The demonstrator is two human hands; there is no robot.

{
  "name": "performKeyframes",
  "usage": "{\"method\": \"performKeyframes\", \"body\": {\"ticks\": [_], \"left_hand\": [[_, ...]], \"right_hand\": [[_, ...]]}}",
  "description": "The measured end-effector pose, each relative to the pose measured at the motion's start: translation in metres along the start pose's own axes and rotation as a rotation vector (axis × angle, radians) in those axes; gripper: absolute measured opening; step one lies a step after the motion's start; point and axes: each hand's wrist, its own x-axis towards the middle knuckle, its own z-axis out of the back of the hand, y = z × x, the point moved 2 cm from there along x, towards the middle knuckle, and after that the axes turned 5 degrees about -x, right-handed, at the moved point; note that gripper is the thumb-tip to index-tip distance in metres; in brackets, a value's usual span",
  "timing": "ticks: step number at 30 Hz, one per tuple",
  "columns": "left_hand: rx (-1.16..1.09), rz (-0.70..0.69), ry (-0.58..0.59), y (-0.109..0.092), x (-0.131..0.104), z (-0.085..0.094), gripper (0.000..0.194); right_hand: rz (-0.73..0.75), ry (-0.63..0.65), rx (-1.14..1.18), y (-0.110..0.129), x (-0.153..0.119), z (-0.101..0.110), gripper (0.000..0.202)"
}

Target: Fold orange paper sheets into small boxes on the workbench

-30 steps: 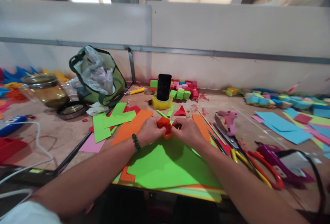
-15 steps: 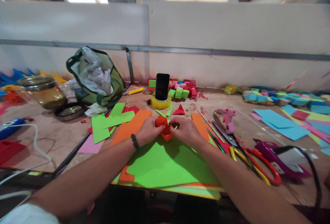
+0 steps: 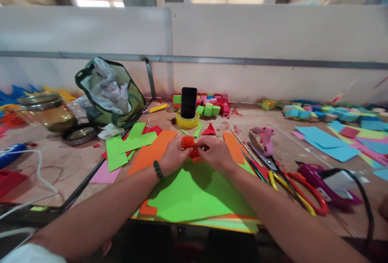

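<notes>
A small folded piece of orange-red paper [image 3: 188, 142] is between my two hands, above the green sheets [image 3: 194, 198]. My left hand [image 3: 175, 154] grips its left side, fingers curled round it. From the right, my right hand [image 3: 216, 152] pinches its edge between thumb and fingertips. Part of the folded paper is hidden by my fingers. Orange sheets [image 3: 154, 150] lie beside my left hand, and an orange strip [image 3: 233, 148] is beyond my right hand.
A phone [image 3: 188, 102] stands in a yellow tape roll [image 3: 188, 120], before small paper cubes [image 3: 212, 105]. Scissors [image 3: 269, 164], a pink glue gun [image 3: 266, 139] and a purple tool [image 3: 325, 186] lie right. Leftward are a bag [image 3: 133, 89], a jar [image 3: 48, 111] and green strips [image 3: 117, 154].
My fingers have closed in on the orange-red paper, and its front part shows less than before. Both hands stay in about the same place; the whole view has shifted slightly.
</notes>
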Motion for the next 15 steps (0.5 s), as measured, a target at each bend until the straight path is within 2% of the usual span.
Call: {"method": "performKeyframes", "body": {"ticks": [3,9,15], "left_hand": [[-0.009,-0.023,-0.026,-0.0012,0.0002,0.0011,0.024],[0.029,-0.016,-0.005,-0.0026,-0.0013,-0.0004,0.043],[0.020,-0.015,-0.037,-0.0057,-0.0035,-0.0021,0.030]], "right_hand": [[-0.011,-0.011,0.033,-0.0003,-0.0003,-0.0002,0.016],[-0.005,-0.050,0.017,0.0003,-0.0014,-0.0008,0.007],[0.062,-0.074,0.015,0.0037,-0.0050,-0.0041,0.006]]}}
